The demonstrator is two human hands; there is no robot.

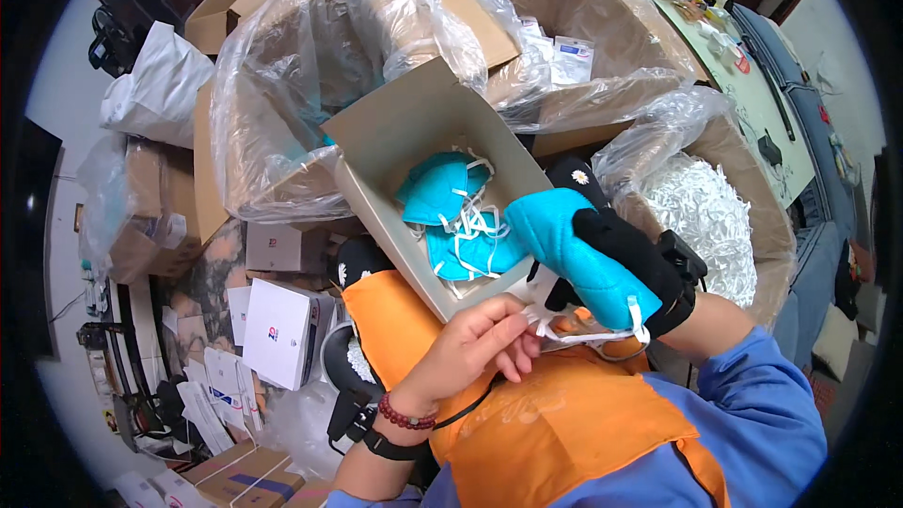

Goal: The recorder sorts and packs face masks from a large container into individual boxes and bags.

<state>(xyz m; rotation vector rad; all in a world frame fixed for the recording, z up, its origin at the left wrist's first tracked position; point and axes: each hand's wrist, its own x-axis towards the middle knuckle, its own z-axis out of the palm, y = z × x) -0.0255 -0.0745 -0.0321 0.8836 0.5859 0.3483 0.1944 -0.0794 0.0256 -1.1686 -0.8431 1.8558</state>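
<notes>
My right hand, in a black glove, grips a teal cup-shaped face mask just above my lap. White elastic straps hang from the mask's lower edge. Bare but for a red bead bracelet, my left hand has thumb and fingers closed on the white strap beside the mask. In front of me stands an open grey-brown cardboard box holding several more teal masks with tangled white straps.
Large plastic-lined cartons surround the box. One at the right holds a heap of white strips. White boxes lie on the floor at the left. A cluttered table and a blue sofa stand at the right.
</notes>
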